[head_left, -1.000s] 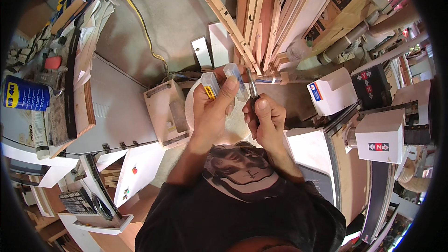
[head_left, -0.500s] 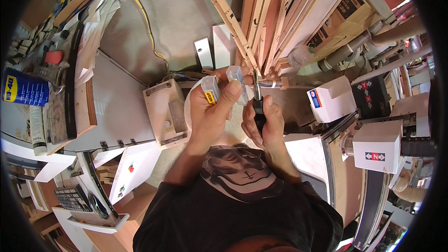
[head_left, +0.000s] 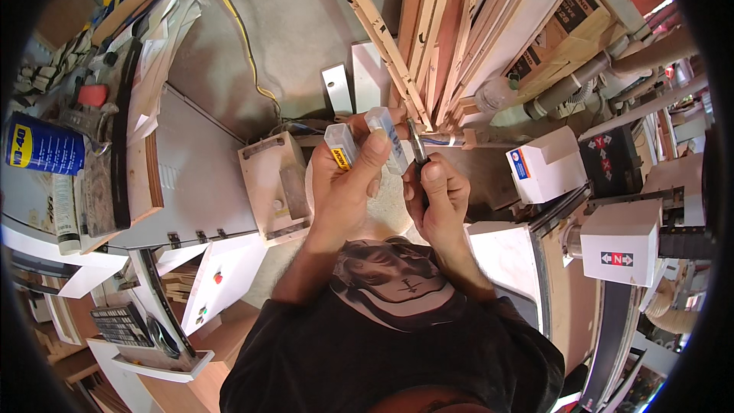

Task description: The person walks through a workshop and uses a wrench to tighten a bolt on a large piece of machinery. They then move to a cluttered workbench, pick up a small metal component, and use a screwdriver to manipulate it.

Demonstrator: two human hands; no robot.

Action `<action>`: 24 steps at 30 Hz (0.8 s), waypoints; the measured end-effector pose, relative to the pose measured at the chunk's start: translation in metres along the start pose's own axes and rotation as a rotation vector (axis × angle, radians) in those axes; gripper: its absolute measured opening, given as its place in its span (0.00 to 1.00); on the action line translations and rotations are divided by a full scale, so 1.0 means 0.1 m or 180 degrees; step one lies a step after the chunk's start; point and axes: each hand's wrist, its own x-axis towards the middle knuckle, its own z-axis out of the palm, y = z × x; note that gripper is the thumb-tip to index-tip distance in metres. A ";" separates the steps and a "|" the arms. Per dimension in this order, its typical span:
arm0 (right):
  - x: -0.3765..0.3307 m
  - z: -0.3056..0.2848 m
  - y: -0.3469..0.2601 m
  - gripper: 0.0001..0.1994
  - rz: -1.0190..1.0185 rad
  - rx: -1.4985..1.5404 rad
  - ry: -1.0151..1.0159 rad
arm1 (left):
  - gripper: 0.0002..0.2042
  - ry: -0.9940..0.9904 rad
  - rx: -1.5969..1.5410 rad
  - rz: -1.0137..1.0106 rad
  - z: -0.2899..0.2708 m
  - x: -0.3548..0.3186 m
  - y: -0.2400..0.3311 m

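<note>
My left hand (head_left: pixel 345 193) is closed around two clear plastic pieces of a small case. The case piece with a yellow label (head_left: pixel 340 147) sits on the palm side, and the clear piece with blue marking (head_left: pixel 388 140) is under my thumb. In my right hand (head_left: pixel 443 200) is a slim tool with a dark grip and metal shaft (head_left: pixel 417 143); its exact kind is unclear. The shaft tilts up and left, its tip close beside the clear piece and my left fingertips. My right fingers hide most of the grip.
A wooden box (head_left: pixel 275 187) stands left of my hands. Long wood strips (head_left: pixel 428 30) lean beyond them. White machine housings (head_left: pixel 544 164) are at right. At left, a blue spray can (head_left: pixel 44 144) stands on a cluttered bench; a keyboard (head_left: pixel 121 326) lies lower down.
The tool in my right hand has tilted leftward, its tip now nearer my left fingers. My right hand has turned and its fingers have curled in. The case pieces stay in my left hand.
</note>
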 end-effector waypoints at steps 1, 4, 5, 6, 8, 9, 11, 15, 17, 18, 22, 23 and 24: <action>0.00 0.01 0.00 0.19 -0.0022 -0.0117 0.0099 | 0.19 0.0010 -0.0056 0.0012 0.00 0.00 -0.01; 0.01 0.03 0.02 0.17 -0.0284 -0.0320 0.0311 | 0.19 0.0029 -0.0125 0.0040 0.00 0.00 -0.03; 0.01 0.04 0.02 0.17 -0.0348 -0.0385 0.0348 | 0.19 0.0029 -0.0080 0.0043 0.01 0.00 -0.03; 0.01 0.04 0.02 0.16 -0.0412 -0.0449 0.0384 | 0.20 0.0005 -0.0043 0.0080 0.01 0.00 -0.03; 0.01 0.04 0.01 0.14 -0.0491 -0.0459 0.0415 | 0.20 0.0008 0.0010 0.0063 0.01 -0.01 -0.02; 0.01 0.04 0.01 0.14 -0.0505 -0.0461 0.0444 | 0.20 -0.0002 0.0033 0.0071 0.01 -0.01 -0.02; -0.01 0.02 0.01 0.10 -0.0480 -0.0453 0.0480 | 0.20 0.0025 0.0036 0.0093 0.00 -0.01 -0.02; -0.02 0.00 0.04 0.09 -0.0736 -0.0629 0.0577 | 0.21 0.0072 -0.0568 0.0110 -0.08 0.06 -0.04; -0.03 -0.02 0.07 0.10 -0.0844 -0.0837 0.0586 | 0.18 0.0223 -0.1407 -0.0106 -0.15 0.12 -0.06; -0.03 -0.02 0.09 0.10 -0.0934 -0.0882 0.0579 | 0.18 0.0252 -0.1784 -0.0195 -0.17 0.15 -0.08; -0.03 -0.03 0.15 0.11 -0.1199 -0.1412 0.0476 | 0.16 0.0102 -0.2440 -0.0297 -0.23 0.19 -0.16; -0.03 -0.03 0.16 0.11 -0.1271 -0.1488 0.0457 | 0.16 0.0104 -0.2486 -0.0356 -0.23 0.18 -0.18; -0.03 -0.03 0.16 0.11 -0.1243 -0.1635 0.0458 | 0.16 0.0066 -0.2469 -0.0318 -0.23 0.17 -0.20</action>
